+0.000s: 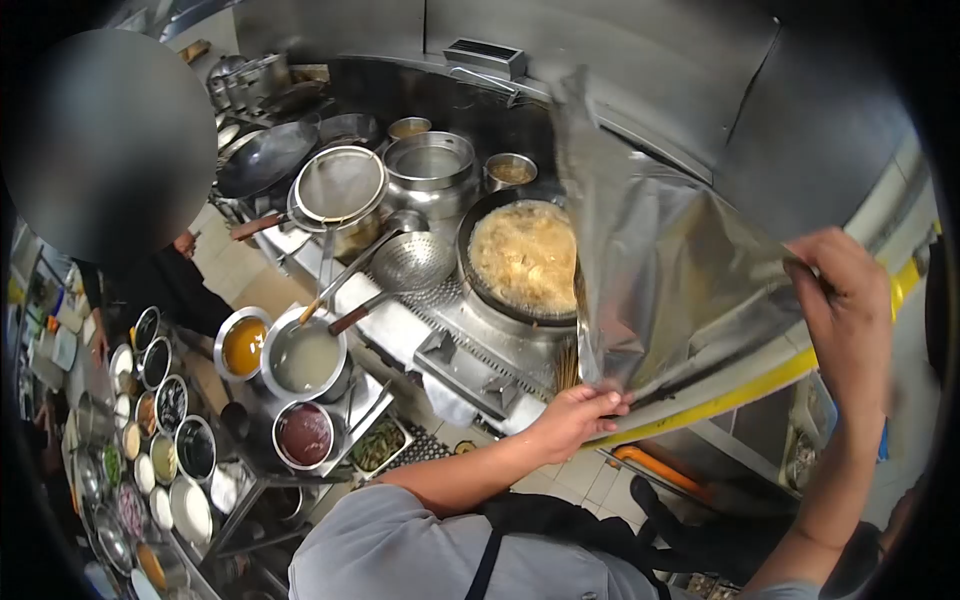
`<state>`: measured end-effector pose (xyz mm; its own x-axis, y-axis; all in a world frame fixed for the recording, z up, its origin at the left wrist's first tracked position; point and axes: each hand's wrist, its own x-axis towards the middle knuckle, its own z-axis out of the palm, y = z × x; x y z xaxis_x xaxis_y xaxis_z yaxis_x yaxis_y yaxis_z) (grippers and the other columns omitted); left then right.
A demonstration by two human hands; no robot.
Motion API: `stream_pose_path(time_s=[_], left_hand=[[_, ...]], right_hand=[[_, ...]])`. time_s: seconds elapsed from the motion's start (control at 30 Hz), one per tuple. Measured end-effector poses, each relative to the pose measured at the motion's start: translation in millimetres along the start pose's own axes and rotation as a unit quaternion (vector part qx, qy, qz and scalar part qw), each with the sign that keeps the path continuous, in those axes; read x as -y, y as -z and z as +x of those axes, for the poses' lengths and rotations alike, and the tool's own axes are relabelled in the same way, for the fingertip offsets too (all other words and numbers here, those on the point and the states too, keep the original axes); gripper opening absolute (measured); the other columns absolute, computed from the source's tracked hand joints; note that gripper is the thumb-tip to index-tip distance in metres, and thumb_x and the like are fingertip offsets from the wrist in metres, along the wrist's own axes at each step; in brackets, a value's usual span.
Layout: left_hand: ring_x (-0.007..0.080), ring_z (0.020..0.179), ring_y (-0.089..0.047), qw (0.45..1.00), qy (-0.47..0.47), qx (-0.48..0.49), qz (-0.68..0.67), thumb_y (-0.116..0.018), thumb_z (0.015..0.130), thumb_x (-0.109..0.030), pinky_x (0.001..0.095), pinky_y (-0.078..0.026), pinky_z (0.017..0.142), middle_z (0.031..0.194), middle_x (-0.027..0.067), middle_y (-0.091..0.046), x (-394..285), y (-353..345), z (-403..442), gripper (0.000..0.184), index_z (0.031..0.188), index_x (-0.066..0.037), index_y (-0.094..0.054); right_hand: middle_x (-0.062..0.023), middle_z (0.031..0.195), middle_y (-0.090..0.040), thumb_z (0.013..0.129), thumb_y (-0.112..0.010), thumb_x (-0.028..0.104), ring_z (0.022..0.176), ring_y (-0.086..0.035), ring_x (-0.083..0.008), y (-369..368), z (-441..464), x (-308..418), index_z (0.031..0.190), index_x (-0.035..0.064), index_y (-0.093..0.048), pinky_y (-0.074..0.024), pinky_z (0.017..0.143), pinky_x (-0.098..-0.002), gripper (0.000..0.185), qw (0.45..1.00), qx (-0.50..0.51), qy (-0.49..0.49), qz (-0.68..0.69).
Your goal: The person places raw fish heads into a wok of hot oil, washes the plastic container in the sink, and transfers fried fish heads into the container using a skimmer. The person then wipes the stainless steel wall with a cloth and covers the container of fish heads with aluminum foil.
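The left hand pinches a clear plastic sheet at its seven o'clock, the right hand at three, fingers closed. A foaming wok sits at nine.

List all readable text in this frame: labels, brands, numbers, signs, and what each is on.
No readable text anywhere.
Clear plastic between the left hand and right hand: no legible print.
Wok and yellow strip: no legible marking.
Small items at far left: too small and blurred to tell.
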<state>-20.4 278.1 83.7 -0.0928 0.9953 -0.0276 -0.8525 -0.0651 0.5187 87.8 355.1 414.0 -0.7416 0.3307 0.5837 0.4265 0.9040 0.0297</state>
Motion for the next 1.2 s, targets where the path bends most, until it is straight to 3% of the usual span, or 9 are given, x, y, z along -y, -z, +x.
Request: stream_pose_path(time_s=[0.07, 0.23, 0.37, 0.43, 0.57, 0.6, 0.73, 0.93, 1.2], left_hand=[[0.0223, 0.105, -0.058, 0.996, 0.025, -0.065, 0.055, -0.056, 0.094, -0.015, 0.0342, -0.048, 0.085, 0.116, 0.0108, -0.061, 15.8, -1.8, -33.9, 0.032, 0.122, -0.001, -0.052], [0.0252, 0.104, -0.058, 0.966, -0.037, -0.252, 0.046, -0.049, 0.096, -0.035, 0.0384, -0.051, 0.082, 0.121, 0.0137, -0.057, 72.2, 13.8, -148.7, 0.047, 0.129, -0.002, -0.044], [0.0241, 0.096, -0.058, 0.906, -0.327, -0.252, 0.091, -0.044, 0.093, -0.054, 0.0381, -0.052, 0.077, 0.116, 0.0129, -0.055, 78.5, -13.7, -232.7, 0.067, 0.133, -0.001, -0.037], [0.0219, 0.097, -0.057, 0.865, -0.408, -0.258, 0.136, -0.048, 0.094, -0.050, 0.0370, -0.051, 0.075, 0.113, 0.0105, -0.054, 70.9, -39.4, -247.6, 0.061, 0.130, -0.002, -0.039], [0.0110, 0.082, -0.054, 0.844, -0.354, -0.370, 0.158, -0.057, 0.093, -0.031, 0.0300, -0.049, 0.065, 0.096, 0.0047, -0.054, 65.1, -24.1, -247.5, 0.033, 0.111, -0.004, -0.049], [0.0077, 0.066, -0.051, 0.837, -0.347, -0.402, 0.132, -0.061, 0.091, -0.023, 0.0246, -0.046, 0.056, 0.081, 0.0011, -0.054, 63.5, -21.9, -242.5, 0.021, 0.099, -0.005, -0.053], [0.0077, 0.055, -0.050, 0.833, -0.325, -0.430, 0.124, -0.064, 0.087, -0.011, 0.0218, -0.043, 0.048, 0.069, -0.0003, -0.054, 73.1, 3.6, -236.8, 0.010, 0.088, -0.004, -0.057], [0.0104, 0.053, -0.055, 0.834, -0.257, -0.453, 0.184, -0.060, 0.086, -0.008, 0.0218, -0.044, 0.047, 0.067, 0.0035, -0.058, 92.4, 44.6, -261.2, 0.007, 0.082, -0.004, -0.055], [0.0109, 0.046, -0.050, 0.855, -0.175, -0.446, 0.197, -0.061, 0.086, -0.011, 0.0237, -0.038, 0.043, 0.059, 0.0030, -0.053, 105.8, 78.8, -284.0, 0.022, 0.067, -0.005, -0.051]], right_hand=[[-0.0124, 0.074, -0.057, 0.068, -0.062, -0.006, 0.064, -0.059, -0.0261, 3.7, -22.6, 1.5, 0.084, -0.0021, -0.062, -0.0454, 0.055, -0.0311, 0.016, 0.978, -0.072, 0.196, -0.005], [-0.0088, 0.082, -0.059, 0.065, -0.063, 0.004, 0.061, -0.057, -0.0202, 27.6, -132.9, 8.5, 0.086, -0.0005, -0.064, -0.0444, 0.050, -0.0285, 0.021, 0.949, -0.047, 0.309, -0.040], [-0.0100, 0.088, -0.061, 0.065, -0.062, 0.010, 0.061, -0.056, -0.0166, 25.3, -198.5, 1.2, 0.090, -0.0015, -0.065, -0.0425, 0.048, -0.0268, 0.028, 0.921, -0.053, 0.382, -0.044], [-0.0127, 0.092, -0.062, 0.065, -0.063, 0.011, 0.061, -0.055, -0.0169, 20.8, -221.4, -3.7, 0.092, -0.0021, -0.065, -0.0422, 0.048, -0.0271, 0.030, 0.917, -0.037, 0.395, -0.031], [-0.0135, 0.096, -0.063, 0.067, -0.063, 0.009, 0.063, -0.057, -0.0170, 15.8, -266.9, -6.7, 0.093, -0.0020, -0.066, -0.0426, 0.049, -0.0265, 0.029, 0.922, -0.006, 0.387, -0.021], [-0.0139, 0.095, -0.064, 0.069, -0.063, 0.008, 0.062, -0.057, -0.0168, 13.9, -278.5, -7.1, 0.094, -0.0026, -0.066, -0.0422, 0.048, -0.0265, 0.027, 0.926, -0.010, 0.376, -0.017], [-0.0137, 0.094, -0.065, 0.068, -0.064, 0.003, 0.064, -0.060, -0.0192, 6.7, -321.8, -2.3, 0.094, -0.0024, -0.066, -0.0443, 0.051, -0.0280, 0.027, 0.955, -0.007, 0.296, 0.006], [-0.0112, 0.093, -0.064, 0.060, -0.066, -0.011, 0.070, -0.063, -0.0241, -11.4, -372.5, 15.5, 0.094, 0.0017, -0.066, -0.0521, 0.061, -0.0314, 0.037, 0.990, -0.031, 0.135, 0.023], [-0.0104, 0.092, -0.064, 0.061, -0.068, -0.008, 0.078, -0.065, -0.0263, -19.6, -381.9, 55.9, 0.093, 0.0021, -0.066, -0.0537, 0.064, -0.0322, 0.033, 0.996, 0.017, 0.085, 0.016]])
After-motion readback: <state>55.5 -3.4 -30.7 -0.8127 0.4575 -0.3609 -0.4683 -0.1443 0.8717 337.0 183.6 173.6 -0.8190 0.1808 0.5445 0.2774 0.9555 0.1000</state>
